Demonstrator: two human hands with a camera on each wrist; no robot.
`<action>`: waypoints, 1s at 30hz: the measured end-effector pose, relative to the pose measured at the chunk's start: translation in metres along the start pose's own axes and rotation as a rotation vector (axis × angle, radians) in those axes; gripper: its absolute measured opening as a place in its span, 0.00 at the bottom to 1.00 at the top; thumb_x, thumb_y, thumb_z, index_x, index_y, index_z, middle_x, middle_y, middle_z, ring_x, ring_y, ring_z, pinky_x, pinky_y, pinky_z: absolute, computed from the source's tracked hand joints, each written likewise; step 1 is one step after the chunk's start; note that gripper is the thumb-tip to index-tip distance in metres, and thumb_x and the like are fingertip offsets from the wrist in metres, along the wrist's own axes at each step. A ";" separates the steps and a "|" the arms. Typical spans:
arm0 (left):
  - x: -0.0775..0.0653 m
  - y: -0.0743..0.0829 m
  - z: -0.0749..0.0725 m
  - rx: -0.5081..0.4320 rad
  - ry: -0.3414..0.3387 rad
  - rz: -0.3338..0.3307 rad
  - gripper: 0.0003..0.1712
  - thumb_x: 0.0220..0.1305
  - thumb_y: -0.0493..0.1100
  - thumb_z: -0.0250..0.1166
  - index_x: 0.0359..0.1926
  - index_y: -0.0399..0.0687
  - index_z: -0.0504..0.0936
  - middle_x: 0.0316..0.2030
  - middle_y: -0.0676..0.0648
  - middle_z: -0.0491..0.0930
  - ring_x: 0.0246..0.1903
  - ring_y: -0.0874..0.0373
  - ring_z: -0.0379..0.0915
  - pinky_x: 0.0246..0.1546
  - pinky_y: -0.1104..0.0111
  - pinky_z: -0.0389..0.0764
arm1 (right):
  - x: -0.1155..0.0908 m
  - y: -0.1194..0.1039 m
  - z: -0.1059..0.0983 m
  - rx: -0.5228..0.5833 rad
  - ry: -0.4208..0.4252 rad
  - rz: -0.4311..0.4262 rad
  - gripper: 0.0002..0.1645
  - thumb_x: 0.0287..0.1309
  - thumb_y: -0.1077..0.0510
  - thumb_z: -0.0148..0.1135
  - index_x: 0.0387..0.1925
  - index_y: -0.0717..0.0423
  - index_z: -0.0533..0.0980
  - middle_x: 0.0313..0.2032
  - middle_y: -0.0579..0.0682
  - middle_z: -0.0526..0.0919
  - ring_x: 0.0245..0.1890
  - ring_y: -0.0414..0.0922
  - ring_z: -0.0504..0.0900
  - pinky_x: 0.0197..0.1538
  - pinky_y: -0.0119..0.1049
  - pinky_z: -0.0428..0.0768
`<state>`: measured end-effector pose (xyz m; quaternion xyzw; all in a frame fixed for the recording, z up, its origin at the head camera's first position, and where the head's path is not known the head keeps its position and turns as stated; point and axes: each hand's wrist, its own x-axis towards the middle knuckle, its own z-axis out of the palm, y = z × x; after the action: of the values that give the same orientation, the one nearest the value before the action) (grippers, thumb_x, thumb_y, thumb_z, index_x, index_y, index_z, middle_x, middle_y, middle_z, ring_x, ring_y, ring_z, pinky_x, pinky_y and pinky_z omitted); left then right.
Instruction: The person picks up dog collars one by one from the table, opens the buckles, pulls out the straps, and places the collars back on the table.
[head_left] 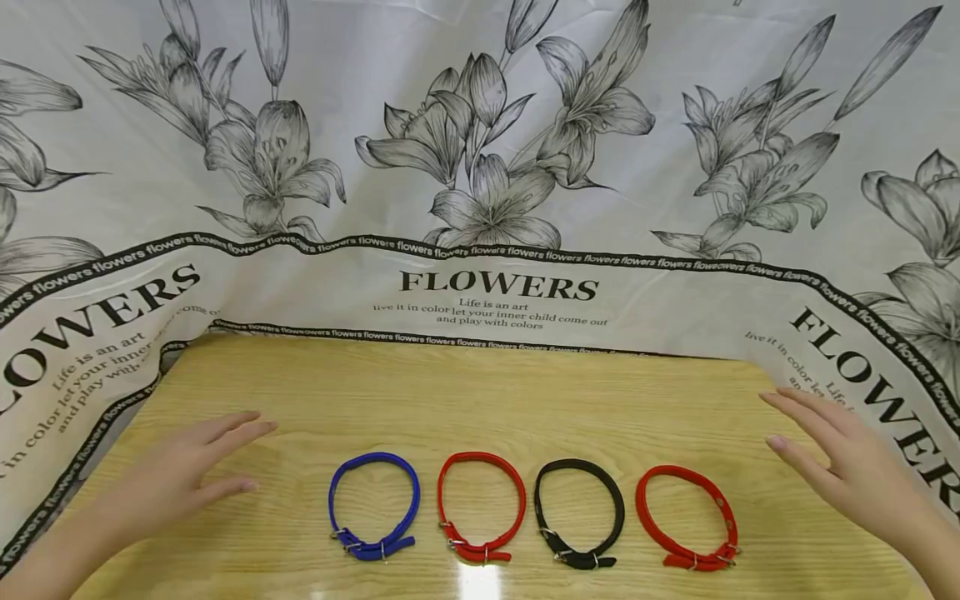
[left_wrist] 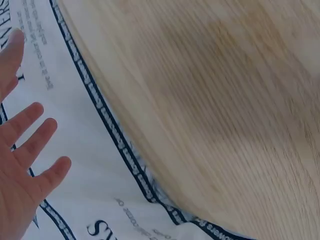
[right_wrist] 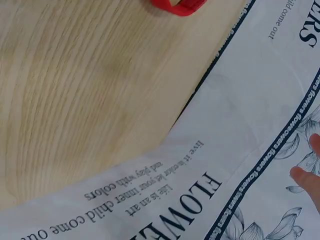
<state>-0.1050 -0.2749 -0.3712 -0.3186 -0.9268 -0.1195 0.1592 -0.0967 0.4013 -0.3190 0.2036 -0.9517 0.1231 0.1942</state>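
Note:
Several buckled collars lie in a row on the wooden table: a blue collar (head_left: pixel 411 500), a red collar (head_left: pixel 520 500) beside it, a black collar (head_left: pixel 619 508), and another red collar (head_left: pixel 643 508) at the right end. Each is fastened into a loop, buckle toward the near side. My left hand (head_left: pixel 176 475) hovers left of the blue collar with fingers extended, holding nothing. On the other side, my right hand (head_left: pixel 847 467) is held apart from the right-end red collar, its fingers straight. Part of a red collar (right_wrist: pixel 182 7) shows at the top of the right wrist view.
A light wood-grain table (head_left: pixel 480 392) carries the collars. White cloth (head_left: pixel 480 208) printed with lilies and lettering hangs behind it and down both sides, its black border following the table's edge.

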 end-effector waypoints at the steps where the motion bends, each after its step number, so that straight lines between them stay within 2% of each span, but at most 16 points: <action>1: 0.002 0.002 0.002 -0.014 0.010 0.026 0.42 0.45 0.50 0.74 0.64 0.57 0.69 0.55 0.42 0.73 0.49 0.43 0.73 0.43 0.49 0.75 | 0.003 -0.004 0.001 0.025 0.022 -0.005 0.32 0.57 0.62 0.62 0.64 0.52 0.66 0.57 0.66 0.68 0.64 0.57 0.60 0.68 0.56 0.47; 3: 0.005 0.008 0.007 -0.023 0.018 0.057 0.43 0.43 0.49 0.74 0.63 0.56 0.69 0.53 0.45 0.75 0.47 0.46 0.74 0.42 0.53 0.77 | 0.008 -0.012 0.003 0.055 0.057 -0.007 0.30 0.54 0.63 0.65 0.60 0.51 0.71 0.55 0.59 0.72 0.65 0.42 0.59 0.70 0.39 0.49; 5: 0.007 0.013 0.013 -0.032 0.029 0.092 0.43 0.41 0.49 0.75 0.62 0.54 0.70 0.52 0.47 0.76 0.48 0.49 0.74 0.43 0.56 0.77 | 0.014 -0.021 0.006 0.095 0.085 -0.027 0.29 0.50 0.65 0.67 0.56 0.52 0.74 0.54 0.49 0.73 0.62 0.28 0.57 0.65 0.24 0.51; 7: 0.010 0.018 0.018 -0.038 0.041 0.126 0.42 0.40 0.49 0.75 0.61 0.53 0.72 0.52 0.48 0.76 0.48 0.51 0.74 0.43 0.59 0.76 | 0.021 -0.031 0.011 0.130 0.098 -0.044 0.29 0.47 0.67 0.69 0.54 0.51 0.76 0.52 0.39 0.73 0.58 0.23 0.58 0.56 0.13 0.53; 8: 0.010 0.020 0.021 -0.034 0.048 0.142 0.41 0.40 0.50 0.75 0.60 0.54 0.73 0.51 0.49 0.76 0.47 0.52 0.74 0.43 0.59 0.76 | 0.024 -0.036 0.013 0.149 0.101 -0.055 0.29 0.45 0.68 0.69 0.53 0.51 0.76 0.52 0.37 0.72 0.57 0.22 0.59 0.54 0.11 0.54; 9: 0.011 0.023 0.024 -0.047 0.054 0.161 0.39 0.40 0.50 0.74 0.58 0.53 0.74 0.51 0.49 0.76 0.47 0.51 0.74 0.42 0.59 0.76 | 0.027 -0.041 0.016 0.174 0.099 -0.070 0.29 0.44 0.69 0.69 0.52 0.52 0.77 0.51 0.36 0.72 0.56 0.22 0.61 0.54 0.11 0.56; 12: 0.014 0.030 0.032 -0.074 0.070 0.210 0.35 0.40 0.50 0.74 0.54 0.53 0.77 0.49 0.49 0.77 0.46 0.52 0.75 0.40 0.59 0.77 | 0.034 -0.056 0.027 0.222 0.092 -0.119 0.30 0.41 0.70 0.70 0.50 0.52 0.77 0.50 0.41 0.76 0.55 0.25 0.65 0.54 0.13 0.59; 16: 0.018 0.042 0.040 -0.143 0.041 0.249 0.30 0.42 0.49 0.74 0.51 0.51 0.79 0.48 0.48 0.77 0.45 0.52 0.75 0.39 0.58 0.79 | 0.046 -0.076 0.042 0.274 0.079 -0.222 0.29 0.39 0.69 0.72 0.48 0.51 0.78 0.47 0.47 0.79 0.52 0.32 0.71 0.55 0.16 0.62; 21: 0.023 0.054 0.052 -0.222 0.019 0.292 0.26 0.45 0.49 0.73 0.48 0.49 0.79 0.48 0.44 0.76 0.44 0.50 0.75 0.37 0.59 0.80 | 0.061 -0.102 0.064 0.320 0.031 -0.340 0.23 0.44 0.65 0.71 0.46 0.53 0.79 0.46 0.46 0.80 0.48 0.42 0.76 0.54 0.23 0.69; 27: 0.020 0.062 0.065 -0.239 0.018 0.322 0.24 0.47 0.51 0.71 0.47 0.50 0.80 0.48 0.42 0.76 0.44 0.48 0.75 0.37 0.58 0.80 | 0.075 -0.136 0.092 0.390 -0.083 -0.441 0.19 0.50 0.61 0.69 0.46 0.51 0.79 0.44 0.46 0.80 0.46 0.44 0.78 0.47 0.40 0.78; 30: 0.021 0.064 0.070 -0.258 0.005 0.337 0.23 0.48 0.51 0.71 0.46 0.50 0.79 0.48 0.43 0.76 0.44 0.49 0.75 0.37 0.60 0.80 | 0.080 -0.150 0.104 0.436 -0.140 -0.477 0.18 0.51 0.60 0.68 0.46 0.51 0.79 0.44 0.46 0.80 0.46 0.43 0.78 0.46 0.40 0.79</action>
<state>-0.0953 -0.1917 -0.4201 -0.4865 -0.8370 -0.2097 0.1373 -0.1320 0.2086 -0.3546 0.4653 -0.8395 0.2608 0.1035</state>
